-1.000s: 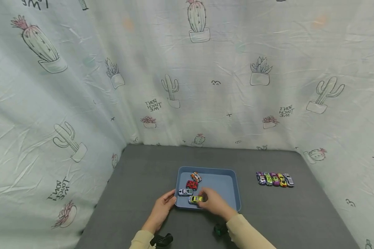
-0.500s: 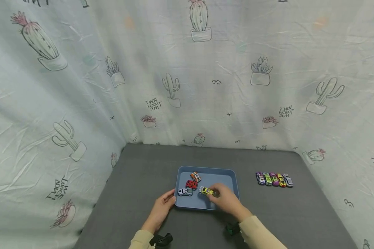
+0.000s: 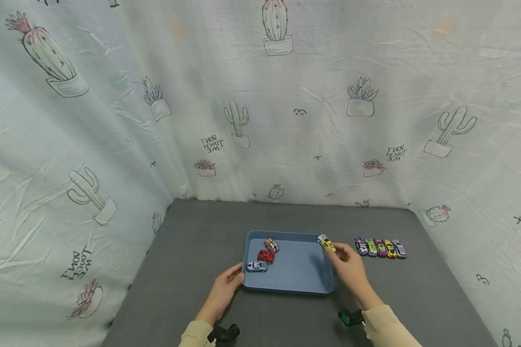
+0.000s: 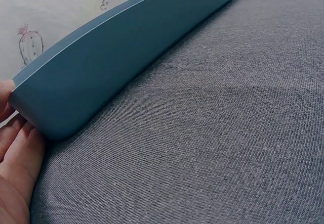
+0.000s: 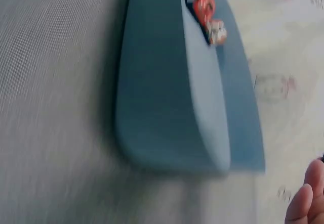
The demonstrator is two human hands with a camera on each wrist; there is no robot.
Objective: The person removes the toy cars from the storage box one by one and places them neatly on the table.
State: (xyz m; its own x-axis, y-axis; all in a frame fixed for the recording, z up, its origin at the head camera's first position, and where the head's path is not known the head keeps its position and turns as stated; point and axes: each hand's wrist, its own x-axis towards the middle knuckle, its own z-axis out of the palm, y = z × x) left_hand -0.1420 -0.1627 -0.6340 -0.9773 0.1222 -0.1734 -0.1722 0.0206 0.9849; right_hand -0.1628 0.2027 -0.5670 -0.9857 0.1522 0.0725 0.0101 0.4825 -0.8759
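A yellow toy car (image 3: 326, 243) is pinched between the thumb and fingers of my right hand (image 3: 349, 265), held above the right rim of the blue tray (image 3: 295, 290). My left hand (image 3: 224, 289) grips the tray's near left corner. The left wrist view has its fingers (image 4: 23, 155) against the outer wall there. Inside the tray, towards the left, lie a white toy car (image 3: 257, 266), a red toy car (image 3: 266, 256) and an orange-and-white toy car (image 3: 271, 245). In the right wrist view only fingertips show at the lower right; the held car is almost wholly cut off.
Right of the tray, several toy cars (image 3: 380, 247) stand side by side in a tight row on the grey cloth-covered table (image 3: 208, 226). A pale curtain (image 3: 304, 135) printed with cacti hangs behind the table and along both sides.
My right hand has lifted the yellow car from the tray's near left part and carried it right and away to the right rim. The left hand stays at the corner.
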